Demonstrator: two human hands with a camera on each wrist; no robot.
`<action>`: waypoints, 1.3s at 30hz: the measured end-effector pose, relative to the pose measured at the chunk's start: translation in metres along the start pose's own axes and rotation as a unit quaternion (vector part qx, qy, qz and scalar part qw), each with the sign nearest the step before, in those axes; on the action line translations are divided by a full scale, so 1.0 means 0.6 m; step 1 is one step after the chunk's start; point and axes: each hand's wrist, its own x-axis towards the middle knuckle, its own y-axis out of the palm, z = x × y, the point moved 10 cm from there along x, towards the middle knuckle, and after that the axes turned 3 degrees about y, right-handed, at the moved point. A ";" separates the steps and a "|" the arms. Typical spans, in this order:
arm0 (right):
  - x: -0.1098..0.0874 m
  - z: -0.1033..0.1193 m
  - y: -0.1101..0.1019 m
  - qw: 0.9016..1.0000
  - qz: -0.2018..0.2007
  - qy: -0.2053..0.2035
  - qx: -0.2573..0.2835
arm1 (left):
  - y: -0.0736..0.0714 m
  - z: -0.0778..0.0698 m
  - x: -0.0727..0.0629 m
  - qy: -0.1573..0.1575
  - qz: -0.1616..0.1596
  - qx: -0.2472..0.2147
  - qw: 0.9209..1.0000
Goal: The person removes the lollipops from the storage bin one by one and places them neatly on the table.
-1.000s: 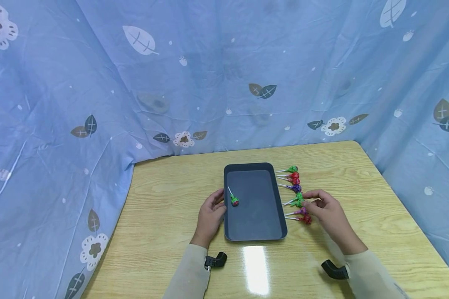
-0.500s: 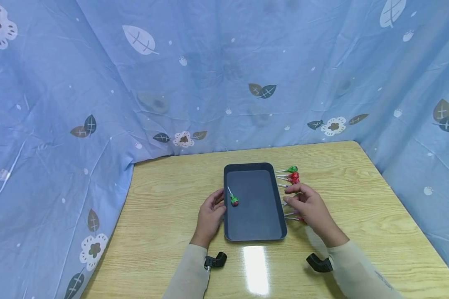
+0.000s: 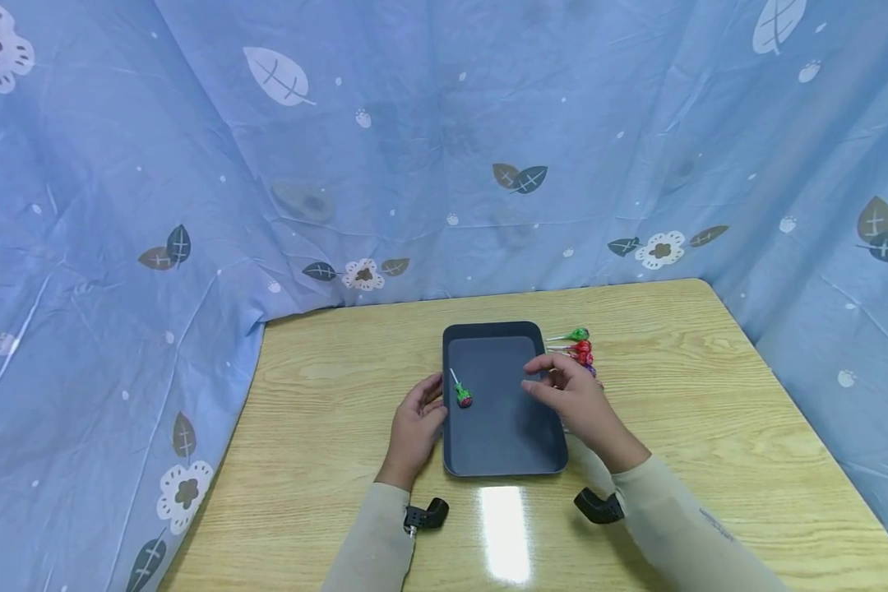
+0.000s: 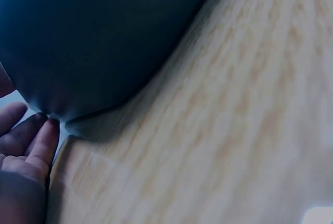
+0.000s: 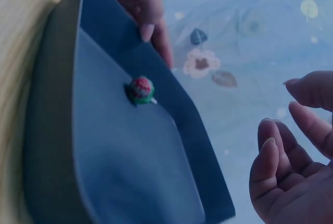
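A dark grey rectangular tray (image 3: 499, 440) lies on the table, with one green-wrapped lollipop (image 3: 464, 397) near its left side. My left hand (image 3: 414, 423) grips the tray's left wall; in the right wrist view its thumb (image 5: 148, 28) laps over the rim. Above the tray's right part is my right hand (image 3: 573, 399), thumb and forefinger apart. The right wrist view shows nothing between those fingers. Beside the tray's right edge is a row of lollipops, including a green lollipop (image 3: 580, 335) and a red lollipop (image 3: 583, 348); my right hand hides the nearer ones.
The wooden table (image 3: 326, 411) extends to both sides of the tray. A blue patterned curtain (image 3: 414, 148) hangs behind and along the sides. Bright glare (image 3: 506, 534) shows on the tabletop in front of the tray.
My right hand has moved left, from a green lollipop in the row to over the tray's right part. The left hand, the tray and the lollipop inside have stayed put.
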 end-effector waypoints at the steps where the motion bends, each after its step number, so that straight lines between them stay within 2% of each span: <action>1: 0.003 0.001 0.005 1.000 0.003 -0.001 0.001 | 0.000 0.001 0.000 -0.001 0.000 0.001 1.000; 12: 0.039 0.009 0.052 0.999 0.015 -0.005 -0.042 | -0.001 0.000 0.001 0.002 -0.003 -0.002 1.000; 23: 0.085 0.007 0.090 0.998 0.031 -0.012 -0.048 | 0.000 0.000 0.002 -0.001 0.001 -0.006 1.000; 27: 0.105 -0.003 0.106 0.998 0.034 -0.009 -0.054 | 0.000 -0.001 0.003 0.002 0.001 -0.008 1.000; 35: 0.129 -0.034 0.129 0.996 0.032 0.024 -0.073 | -0.001 0.001 0.006 0.002 0.001 -0.012 1.000; 39: 0.136 -0.057 0.144 0.994 0.050 0.047 -0.083 | -0.001 0.002 0.007 0.001 0.002 -0.013 1.000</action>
